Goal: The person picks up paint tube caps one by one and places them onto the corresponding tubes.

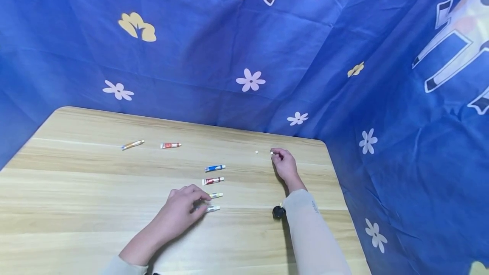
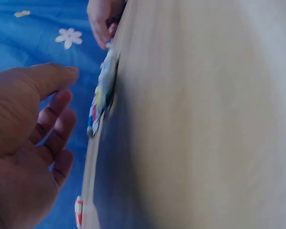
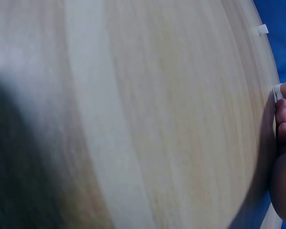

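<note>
My left hand (image 1: 179, 211) hovers with loosely bent fingers by the near end of a column of small paint tubes. In the left wrist view, a gap shows between that hand (image 2: 24, 124) and the tubes. The column holds a blue paint tube (image 1: 215, 168), a dark red paint tube (image 1: 212, 180), a yellow paint tube (image 1: 216, 195) and a pale paint tube (image 1: 213, 209); the fingers partly cover the last two. Farther right, my right hand (image 1: 285, 167) pinches a small white cap (image 3: 277, 90) at the tabletop. A second white cap (image 1: 257, 152) stands left of it.
An orange-red paint tube (image 1: 170, 145) and a brownish paint tube (image 1: 133, 144) lie at the back left of the wooden table (image 1: 95, 194). A blue patterned cloth (image 1: 191, 54) hangs behind and along the right side. A black round device (image 1: 279, 212) sits by my right wrist.
</note>
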The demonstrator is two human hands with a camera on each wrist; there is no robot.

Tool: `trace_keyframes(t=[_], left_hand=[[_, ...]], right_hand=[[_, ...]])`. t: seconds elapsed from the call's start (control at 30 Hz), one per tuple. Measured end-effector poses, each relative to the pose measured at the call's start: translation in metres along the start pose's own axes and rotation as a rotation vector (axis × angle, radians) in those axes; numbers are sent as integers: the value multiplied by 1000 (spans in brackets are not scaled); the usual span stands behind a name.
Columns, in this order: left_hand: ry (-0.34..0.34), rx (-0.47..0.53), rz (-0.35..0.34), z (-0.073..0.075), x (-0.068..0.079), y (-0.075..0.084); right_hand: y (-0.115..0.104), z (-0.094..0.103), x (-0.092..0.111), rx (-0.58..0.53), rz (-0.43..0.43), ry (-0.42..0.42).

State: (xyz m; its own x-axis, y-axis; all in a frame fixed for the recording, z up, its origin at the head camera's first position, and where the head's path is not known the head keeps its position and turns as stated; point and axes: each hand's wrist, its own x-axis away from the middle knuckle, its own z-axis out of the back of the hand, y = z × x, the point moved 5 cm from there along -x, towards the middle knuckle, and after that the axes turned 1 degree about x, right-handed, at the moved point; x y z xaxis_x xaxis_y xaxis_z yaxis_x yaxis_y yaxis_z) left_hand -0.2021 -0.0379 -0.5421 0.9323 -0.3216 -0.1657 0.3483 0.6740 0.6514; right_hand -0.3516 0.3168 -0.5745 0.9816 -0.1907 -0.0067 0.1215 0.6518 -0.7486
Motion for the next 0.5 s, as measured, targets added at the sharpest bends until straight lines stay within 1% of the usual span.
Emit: trace_keyframes(t=[0.13, 0.33, 0.5], left_hand=[[45, 25, 29, 19, -6, -11], [114, 7, 32, 50, -11, -31], [129, -5, 58, 70, -14, -48]], right_hand=[[1, -1, 0, -19, -9, -3], [4, 0, 0, -13, -3, -5], [3, 0, 1, 5, 7, -1]])
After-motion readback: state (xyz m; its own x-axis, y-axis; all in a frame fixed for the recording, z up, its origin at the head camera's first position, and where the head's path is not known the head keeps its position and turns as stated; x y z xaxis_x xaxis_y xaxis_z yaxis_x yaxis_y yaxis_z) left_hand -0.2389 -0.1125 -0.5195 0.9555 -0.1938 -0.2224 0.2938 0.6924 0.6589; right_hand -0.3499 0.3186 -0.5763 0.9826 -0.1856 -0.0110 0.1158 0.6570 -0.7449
